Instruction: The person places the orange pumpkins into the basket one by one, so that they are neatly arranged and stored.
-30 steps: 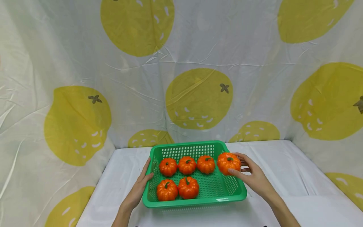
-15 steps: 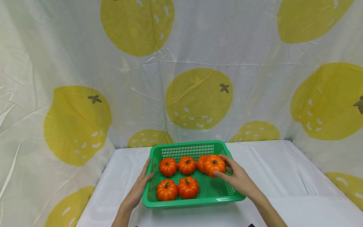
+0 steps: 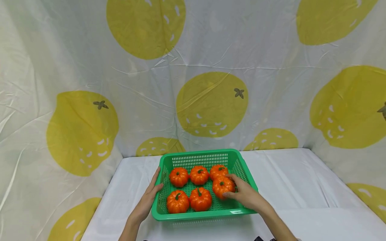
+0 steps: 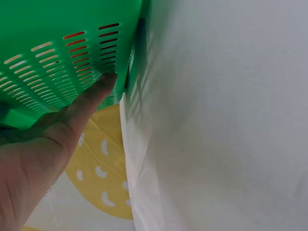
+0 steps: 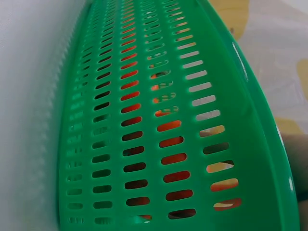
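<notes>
A green slotted basket (image 3: pixel 205 214) stands on the white-covered table and holds several small orange pumpkins. Three sit in its back row (image 3: pixel 199 175) and two at its front left (image 3: pixel 188 201). My right hand (image 3: pixel 230 186) reaches over the basket's right wall and grips one more pumpkin (image 3: pixel 221 186) low at the front right, beside the front row. My left hand (image 3: pixel 158 179) rests on the basket's left side, fingers straight along the outer wall and thumb on the rim. In the left wrist view a straight finger (image 4: pixel 91 98) presses the slotted wall (image 4: pixel 57 29). The right wrist view shows the outer wall (image 5: pixel 144 120), orange showing through its slots.
A white cloth with large yellow fruit prints (image 3: pixel 211 103) hangs behind and to both sides, closing in the table. White tabletop (image 3: pixel 295 180) shows on each side of the basket.
My right hand carried the pumpkin from above the basket's right rim leftward and down into the front right of the basket. The left hand and the basket stayed put.
</notes>
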`<action>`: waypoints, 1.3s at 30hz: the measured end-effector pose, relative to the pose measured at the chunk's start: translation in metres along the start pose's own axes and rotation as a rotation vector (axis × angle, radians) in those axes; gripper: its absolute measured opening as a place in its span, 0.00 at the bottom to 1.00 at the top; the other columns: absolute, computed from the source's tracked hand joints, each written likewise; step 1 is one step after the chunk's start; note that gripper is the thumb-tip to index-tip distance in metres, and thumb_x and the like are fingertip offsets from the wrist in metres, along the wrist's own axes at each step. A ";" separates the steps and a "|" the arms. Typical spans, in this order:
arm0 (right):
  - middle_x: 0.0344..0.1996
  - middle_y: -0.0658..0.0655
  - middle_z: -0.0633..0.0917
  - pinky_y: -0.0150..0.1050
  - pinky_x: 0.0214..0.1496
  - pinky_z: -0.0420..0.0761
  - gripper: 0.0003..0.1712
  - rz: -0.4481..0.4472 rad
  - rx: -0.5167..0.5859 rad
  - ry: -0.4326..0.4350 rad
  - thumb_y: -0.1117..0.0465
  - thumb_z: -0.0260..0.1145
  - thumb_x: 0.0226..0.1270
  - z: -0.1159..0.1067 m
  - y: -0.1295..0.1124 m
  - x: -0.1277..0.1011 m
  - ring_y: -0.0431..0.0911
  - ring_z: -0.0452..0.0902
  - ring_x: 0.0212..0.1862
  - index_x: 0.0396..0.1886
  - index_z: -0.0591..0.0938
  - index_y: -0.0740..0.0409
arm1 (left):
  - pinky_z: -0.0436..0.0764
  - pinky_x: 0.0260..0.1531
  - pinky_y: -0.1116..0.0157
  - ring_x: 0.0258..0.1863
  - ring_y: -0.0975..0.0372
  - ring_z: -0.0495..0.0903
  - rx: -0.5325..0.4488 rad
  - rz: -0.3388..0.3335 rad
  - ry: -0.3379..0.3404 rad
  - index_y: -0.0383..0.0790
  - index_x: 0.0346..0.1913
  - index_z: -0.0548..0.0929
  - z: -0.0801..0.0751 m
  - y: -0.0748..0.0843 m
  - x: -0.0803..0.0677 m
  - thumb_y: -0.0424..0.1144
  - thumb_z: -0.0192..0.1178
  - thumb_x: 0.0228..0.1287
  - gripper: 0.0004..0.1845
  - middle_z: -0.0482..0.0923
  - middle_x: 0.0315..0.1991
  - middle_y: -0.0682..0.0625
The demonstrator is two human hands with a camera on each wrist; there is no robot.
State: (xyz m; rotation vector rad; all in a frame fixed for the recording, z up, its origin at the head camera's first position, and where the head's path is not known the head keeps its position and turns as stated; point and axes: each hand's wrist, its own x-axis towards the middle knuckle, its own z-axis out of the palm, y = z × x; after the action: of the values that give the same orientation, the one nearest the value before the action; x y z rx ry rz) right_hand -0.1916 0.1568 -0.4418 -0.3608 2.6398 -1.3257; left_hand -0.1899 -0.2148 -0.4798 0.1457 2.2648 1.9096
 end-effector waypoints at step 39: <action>0.65 0.70 0.80 0.66 0.70 0.72 0.30 0.063 -0.102 -0.044 0.63 0.72 0.67 0.007 0.002 0.007 0.66 0.74 0.69 0.68 0.76 0.64 | 0.37 0.78 0.32 0.85 0.45 0.29 -0.007 0.001 -0.010 0.68 0.84 0.40 -0.002 -0.002 0.001 0.49 0.43 0.84 0.35 0.30 0.86 0.52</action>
State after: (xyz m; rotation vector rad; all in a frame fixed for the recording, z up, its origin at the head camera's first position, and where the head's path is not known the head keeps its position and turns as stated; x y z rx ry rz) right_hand -0.1971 0.1506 -0.4475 -0.3138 2.6657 -1.1548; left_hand -0.1915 -0.2166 -0.4815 0.1557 2.2515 1.9128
